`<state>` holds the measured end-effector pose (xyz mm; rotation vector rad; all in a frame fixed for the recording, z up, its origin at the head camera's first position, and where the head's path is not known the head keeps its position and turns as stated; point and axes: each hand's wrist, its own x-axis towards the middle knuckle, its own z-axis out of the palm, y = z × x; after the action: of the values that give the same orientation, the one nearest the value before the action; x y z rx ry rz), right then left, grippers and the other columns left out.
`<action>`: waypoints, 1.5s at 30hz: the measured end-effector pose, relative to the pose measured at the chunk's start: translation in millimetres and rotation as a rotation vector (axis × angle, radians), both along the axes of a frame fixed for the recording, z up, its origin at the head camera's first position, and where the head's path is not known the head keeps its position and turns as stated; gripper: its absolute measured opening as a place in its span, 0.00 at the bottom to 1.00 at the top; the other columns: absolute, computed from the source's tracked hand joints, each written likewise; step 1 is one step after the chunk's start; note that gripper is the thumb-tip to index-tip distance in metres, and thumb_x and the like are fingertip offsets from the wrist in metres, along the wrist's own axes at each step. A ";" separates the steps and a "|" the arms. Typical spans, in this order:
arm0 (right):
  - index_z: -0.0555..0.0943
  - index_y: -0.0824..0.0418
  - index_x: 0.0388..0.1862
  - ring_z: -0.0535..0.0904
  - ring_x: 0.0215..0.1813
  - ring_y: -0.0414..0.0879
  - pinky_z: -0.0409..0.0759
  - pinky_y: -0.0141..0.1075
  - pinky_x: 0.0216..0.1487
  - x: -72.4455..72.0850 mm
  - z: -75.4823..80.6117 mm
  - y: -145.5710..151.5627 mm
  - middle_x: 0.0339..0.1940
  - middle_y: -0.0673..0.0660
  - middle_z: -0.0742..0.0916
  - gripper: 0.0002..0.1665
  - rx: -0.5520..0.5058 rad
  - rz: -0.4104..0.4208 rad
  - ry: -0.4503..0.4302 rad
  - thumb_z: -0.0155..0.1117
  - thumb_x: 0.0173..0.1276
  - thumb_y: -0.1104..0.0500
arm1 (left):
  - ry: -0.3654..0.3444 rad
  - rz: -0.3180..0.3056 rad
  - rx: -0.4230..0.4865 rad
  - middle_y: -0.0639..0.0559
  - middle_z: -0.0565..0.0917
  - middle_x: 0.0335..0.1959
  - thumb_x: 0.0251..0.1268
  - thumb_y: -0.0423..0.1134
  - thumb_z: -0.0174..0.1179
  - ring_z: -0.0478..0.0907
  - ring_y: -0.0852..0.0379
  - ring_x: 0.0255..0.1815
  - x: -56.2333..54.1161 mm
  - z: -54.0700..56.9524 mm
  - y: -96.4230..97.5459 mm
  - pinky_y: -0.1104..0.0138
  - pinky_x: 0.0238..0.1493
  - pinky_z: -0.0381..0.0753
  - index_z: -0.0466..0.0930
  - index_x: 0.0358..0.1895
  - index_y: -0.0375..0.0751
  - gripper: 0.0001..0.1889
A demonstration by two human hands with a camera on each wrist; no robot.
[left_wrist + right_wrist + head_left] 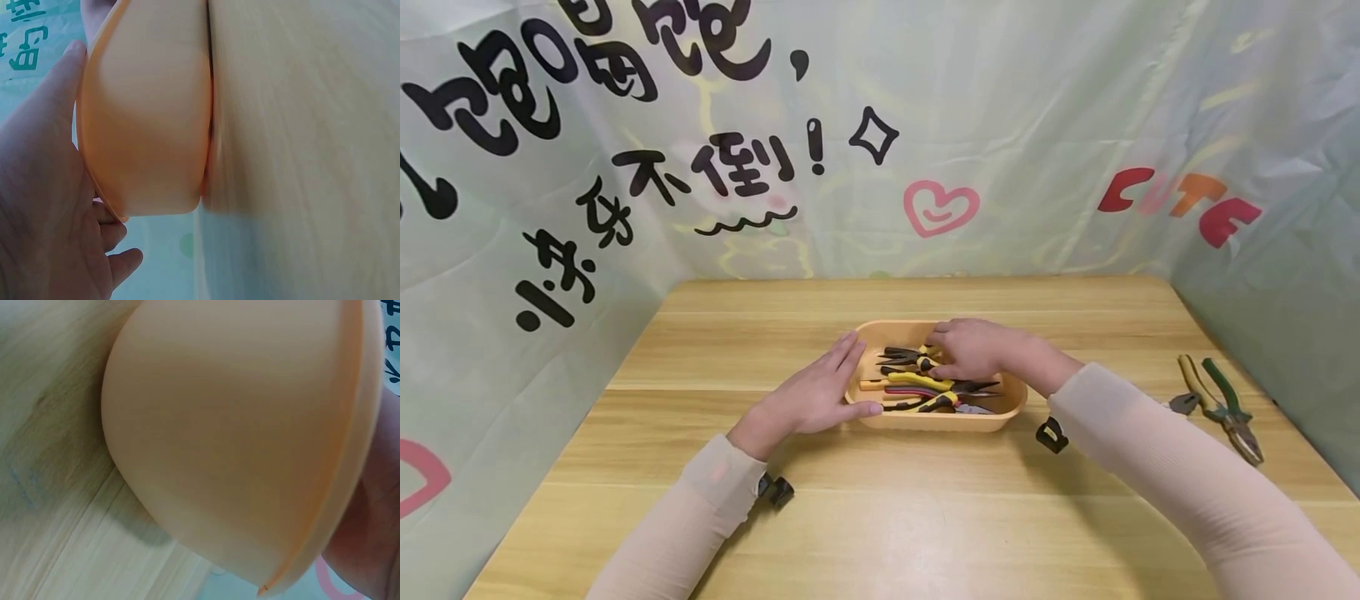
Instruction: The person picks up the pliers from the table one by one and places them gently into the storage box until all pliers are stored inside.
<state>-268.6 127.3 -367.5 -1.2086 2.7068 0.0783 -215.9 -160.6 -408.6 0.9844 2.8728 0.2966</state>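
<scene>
2 sleeved arms (1180,475) reach toward the far edge of the desk (925,525); left hand (808,396) flat, thumb apart; right hand (976,348) turned inward, fingers bent.

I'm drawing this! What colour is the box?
Light orange; the box shows best in the head view.

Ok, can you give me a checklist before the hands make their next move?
1. Oval orange plastic basket upright on the pale wooden table: ok.
2. Bare left hand touching the basket's rim: ok.
3. Bare right hand inside the basket: ok.
4. Right hand firmly gripping the black-and-yellow metal pliers at its fingertips: cannot tell; the hand hides too much.
5. Tools in the basket lying apart: not ok, they're crowded together.
6. Green-handled metal pliers outside the basket: ok, on the table.
</scene>
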 end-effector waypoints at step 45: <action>0.80 0.63 0.57 0.80 0.53 0.50 0.77 0.46 0.56 8.3 -6.2 7.1 0.52 0.57 0.82 0.25 -0.172 0.141 0.081 0.63 0.71 0.46 | -0.010 0.020 0.015 0.44 0.34 0.80 0.59 0.81 0.33 0.33 0.52 0.79 0.8 0.0 1.7 0.57 0.74 0.51 0.36 0.79 0.38 0.58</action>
<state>-260.3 134.5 -373.7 -1.4749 2.7404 -0.0909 -215.1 -158.9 -408.6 0.9540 2.8771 0.3243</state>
